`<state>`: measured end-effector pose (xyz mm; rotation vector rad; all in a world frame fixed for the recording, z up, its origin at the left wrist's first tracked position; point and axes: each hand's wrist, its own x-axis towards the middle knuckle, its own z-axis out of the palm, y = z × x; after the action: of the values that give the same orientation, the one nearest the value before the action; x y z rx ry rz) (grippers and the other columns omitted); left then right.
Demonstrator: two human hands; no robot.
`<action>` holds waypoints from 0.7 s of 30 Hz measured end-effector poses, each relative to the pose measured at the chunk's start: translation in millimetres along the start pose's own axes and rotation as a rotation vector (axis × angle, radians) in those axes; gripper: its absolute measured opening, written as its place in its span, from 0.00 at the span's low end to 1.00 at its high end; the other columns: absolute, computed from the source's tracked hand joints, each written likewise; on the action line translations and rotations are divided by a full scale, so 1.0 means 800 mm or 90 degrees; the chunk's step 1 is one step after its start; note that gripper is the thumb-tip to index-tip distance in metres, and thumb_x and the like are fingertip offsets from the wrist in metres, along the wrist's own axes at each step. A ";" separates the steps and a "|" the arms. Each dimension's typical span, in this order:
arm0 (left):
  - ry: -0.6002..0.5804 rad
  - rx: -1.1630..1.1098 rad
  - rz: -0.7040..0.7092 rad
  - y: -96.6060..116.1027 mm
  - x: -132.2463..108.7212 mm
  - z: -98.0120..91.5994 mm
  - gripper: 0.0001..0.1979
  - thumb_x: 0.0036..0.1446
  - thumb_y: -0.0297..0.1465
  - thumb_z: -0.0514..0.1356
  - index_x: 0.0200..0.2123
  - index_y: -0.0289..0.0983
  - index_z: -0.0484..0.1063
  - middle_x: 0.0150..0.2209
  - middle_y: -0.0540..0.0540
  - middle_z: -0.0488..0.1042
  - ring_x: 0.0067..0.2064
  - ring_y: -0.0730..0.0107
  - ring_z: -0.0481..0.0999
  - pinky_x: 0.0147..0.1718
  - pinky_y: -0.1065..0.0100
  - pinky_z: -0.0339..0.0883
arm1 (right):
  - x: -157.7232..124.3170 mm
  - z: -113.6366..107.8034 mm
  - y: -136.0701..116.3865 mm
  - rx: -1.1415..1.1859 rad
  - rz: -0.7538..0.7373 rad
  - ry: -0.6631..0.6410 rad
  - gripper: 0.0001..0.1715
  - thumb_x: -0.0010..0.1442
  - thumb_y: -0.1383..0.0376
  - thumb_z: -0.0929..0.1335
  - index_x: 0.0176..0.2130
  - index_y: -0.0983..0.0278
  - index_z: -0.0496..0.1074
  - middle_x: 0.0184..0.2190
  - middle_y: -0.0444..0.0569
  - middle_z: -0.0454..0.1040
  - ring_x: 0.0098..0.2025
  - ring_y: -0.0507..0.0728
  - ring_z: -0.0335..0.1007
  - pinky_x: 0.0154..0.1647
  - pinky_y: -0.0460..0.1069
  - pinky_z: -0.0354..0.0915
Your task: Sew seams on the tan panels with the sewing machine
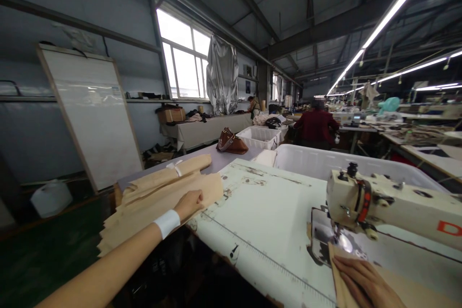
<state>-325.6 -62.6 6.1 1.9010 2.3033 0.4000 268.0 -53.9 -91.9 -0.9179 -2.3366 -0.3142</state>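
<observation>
Curled fingers form the grip of the left hand point(189, 206), resting on top of a stack of beige pieces point(155, 207) at lower left of centre; I cannot tell whether they pinch one piece or merely lie on the pile. At lower right, the grip of the right hand point(368, 281) has its fingers side by side across another beige piece point(337, 272), seemingly to hold it flat and steady. That thumb is hidden, so whether the piece is clamped is unclear.

The piece's far end lies just by the needle area of the sewing machine point(355, 197), probably because the hand is lining it up there; whether it runs beneath the foot is too small to judge.

The stack reaches the left end of the pale surface point(274, 202), presumably to be within arm's reach while leaving the middle free. Its uneven, stepped edges probably make single pieces easier to separate. Behind it, a white strip point(173, 167) lies across a folded beige bundle point(195, 163), perhaps binding it together.
</observation>
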 end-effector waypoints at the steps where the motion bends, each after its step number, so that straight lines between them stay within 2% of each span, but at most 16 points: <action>1: 0.000 0.010 -0.001 0.001 0.001 0.003 0.15 0.66 0.35 0.60 0.52 0.35 0.69 0.51 0.41 0.71 0.47 0.59 0.75 0.45 0.54 0.72 | 0.000 0.000 0.001 -0.005 -0.006 -0.002 0.17 0.64 0.55 0.67 0.50 0.56 0.77 0.51 0.47 0.76 0.52 0.59 0.74 0.52 0.49 0.73; 10: 0.017 0.053 0.014 0.011 0.003 0.007 0.15 0.66 0.35 0.61 0.52 0.35 0.69 0.52 0.41 0.71 0.48 0.58 0.74 0.46 0.53 0.71 | 0.007 -0.006 -0.004 0.001 -0.015 0.024 0.18 0.65 0.55 0.66 0.48 0.58 0.78 0.48 0.48 0.78 0.50 0.57 0.75 0.50 0.46 0.73; 21: -0.022 0.057 -0.077 0.022 0.008 0.005 0.15 0.66 0.35 0.60 0.53 0.35 0.69 0.51 0.41 0.71 0.47 0.59 0.75 0.45 0.54 0.72 | 0.012 -0.010 -0.009 -0.017 -0.036 0.033 0.17 0.66 0.55 0.65 0.47 0.58 0.79 0.47 0.46 0.78 0.48 0.56 0.76 0.49 0.45 0.73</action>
<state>-309.3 -52.6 7.3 1.7787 2.4359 0.2529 261.0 -56.8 -79.6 -0.8472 -2.3198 -0.3885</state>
